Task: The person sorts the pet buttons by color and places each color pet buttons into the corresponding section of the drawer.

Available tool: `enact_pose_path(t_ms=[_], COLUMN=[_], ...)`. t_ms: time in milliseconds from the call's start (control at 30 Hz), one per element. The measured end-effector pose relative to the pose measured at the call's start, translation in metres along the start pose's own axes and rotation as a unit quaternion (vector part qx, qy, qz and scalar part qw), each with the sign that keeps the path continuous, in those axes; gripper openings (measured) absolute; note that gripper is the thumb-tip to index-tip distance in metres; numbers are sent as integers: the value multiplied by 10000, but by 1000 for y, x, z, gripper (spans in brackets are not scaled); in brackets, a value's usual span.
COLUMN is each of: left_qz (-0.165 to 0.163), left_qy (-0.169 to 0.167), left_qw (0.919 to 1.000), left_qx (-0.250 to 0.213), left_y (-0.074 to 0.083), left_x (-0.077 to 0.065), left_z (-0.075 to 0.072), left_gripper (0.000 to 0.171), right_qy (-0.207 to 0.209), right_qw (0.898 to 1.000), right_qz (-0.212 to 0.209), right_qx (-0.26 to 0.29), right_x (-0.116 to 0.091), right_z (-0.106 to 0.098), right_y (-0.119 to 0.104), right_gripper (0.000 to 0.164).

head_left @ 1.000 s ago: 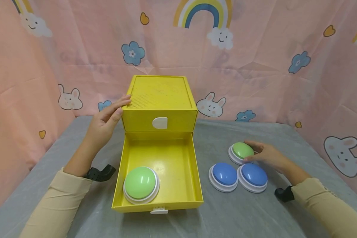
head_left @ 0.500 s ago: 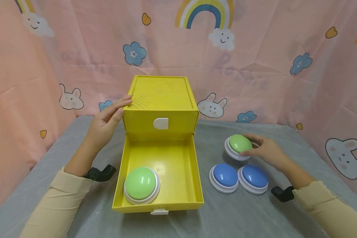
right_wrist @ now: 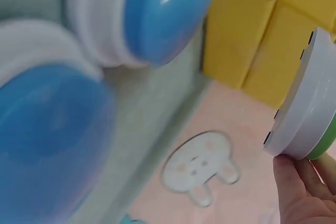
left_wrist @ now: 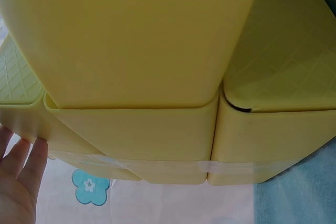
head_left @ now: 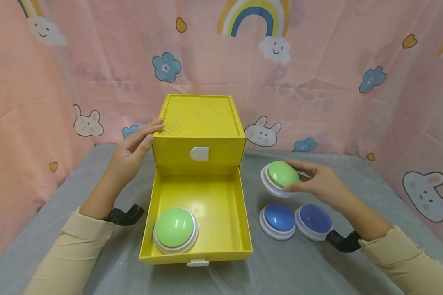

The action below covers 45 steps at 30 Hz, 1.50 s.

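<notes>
A yellow drawer box stands upright with its lower drawer pulled out towards me. Against its upper left edge rests my left hand, fingers fairly straight; the left wrist view shows the fingertips touching the box's side. My right hand pinches a green dome push button with a white base, tilted and raised off the table. The right wrist view shows the white base between thumb and fingers. Another green push button lies in the drawer's front left corner.
Two blue push buttons, one left and one right, lie side by side on the grey cloth, right of the drawer. A black wrist mount overlaps the right one's edge. Pink printed curtain encloses the back and sides.
My right hand has lifted the green push button off the cloth and carried it left, nearer the box. The left hand keeps its place on the box.
</notes>
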State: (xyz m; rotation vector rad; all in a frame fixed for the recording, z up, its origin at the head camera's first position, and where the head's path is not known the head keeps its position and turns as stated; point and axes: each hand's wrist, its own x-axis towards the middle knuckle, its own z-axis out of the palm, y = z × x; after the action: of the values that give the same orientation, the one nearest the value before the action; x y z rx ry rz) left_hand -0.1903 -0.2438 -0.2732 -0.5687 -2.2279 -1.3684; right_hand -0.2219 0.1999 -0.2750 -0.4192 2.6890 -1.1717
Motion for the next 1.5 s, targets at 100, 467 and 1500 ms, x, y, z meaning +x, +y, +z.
enact_pose_path(t_ms=[100,467,1500], left_qz=[6,50,41], left_qy=[-2,18,37], left_qw=[10000,10000,10000], left_qx=[-30,-11,43], left_y=[0,0,0], left_x=[0,0,0], left_z=[0,0,0], left_gripper=[37,37,37], right_qy=[44,-106,-734], right_qw=[9998,9987,9851], right_qz=[-164,-469,-1320], right_qx=[-42,191,827], right_x=[-3,-11,-2], right_z=[3,10,56], right_y=[-10,-36,-75], right_gripper=[82,78,76])
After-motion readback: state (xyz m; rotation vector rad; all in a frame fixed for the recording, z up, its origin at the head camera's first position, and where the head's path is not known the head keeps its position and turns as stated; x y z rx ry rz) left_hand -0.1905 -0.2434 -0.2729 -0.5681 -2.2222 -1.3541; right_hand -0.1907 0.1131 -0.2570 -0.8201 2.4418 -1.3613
